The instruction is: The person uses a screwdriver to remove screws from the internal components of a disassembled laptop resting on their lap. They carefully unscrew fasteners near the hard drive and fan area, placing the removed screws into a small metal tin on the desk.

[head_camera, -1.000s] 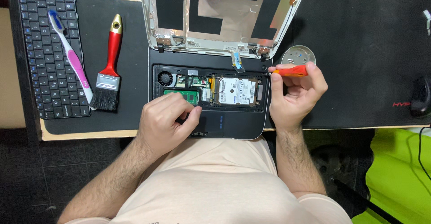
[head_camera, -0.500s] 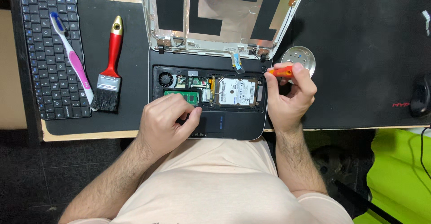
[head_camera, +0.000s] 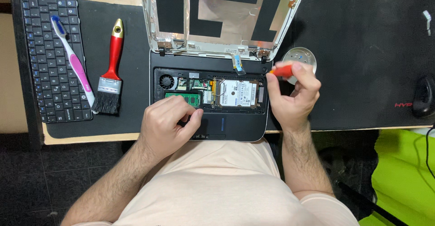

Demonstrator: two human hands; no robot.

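Note:
An opened small laptop [head_camera: 208,67] lies on a black mat with its keyboard removed, showing a fan, a green memory module [head_camera: 183,99] and a silver hard drive [head_camera: 236,93]. My left hand [head_camera: 167,121] rests fisted on the palm rest, fingertips beside the memory module. Over the laptop's right edge, my right hand [head_camera: 292,94] grips an orange-handled screwdriver [head_camera: 282,71], its tip pointing toward the right hinge corner. The lid [head_camera: 222,13] stands open, bare of its screen.
The detached black keyboard [head_camera: 52,58] lies at the left with a pink-and-white toothbrush [head_camera: 72,63] across it. A red-handled paintbrush [head_camera: 111,69] sits beside it. A small round metal dish [head_camera: 300,56] stands right of the laptop. A green bag [head_camera: 403,176] is on the floor.
My right hand with the screwdriver has shifted slightly left toward the laptop's right hinge corner. The left hand has stayed on the palm rest.

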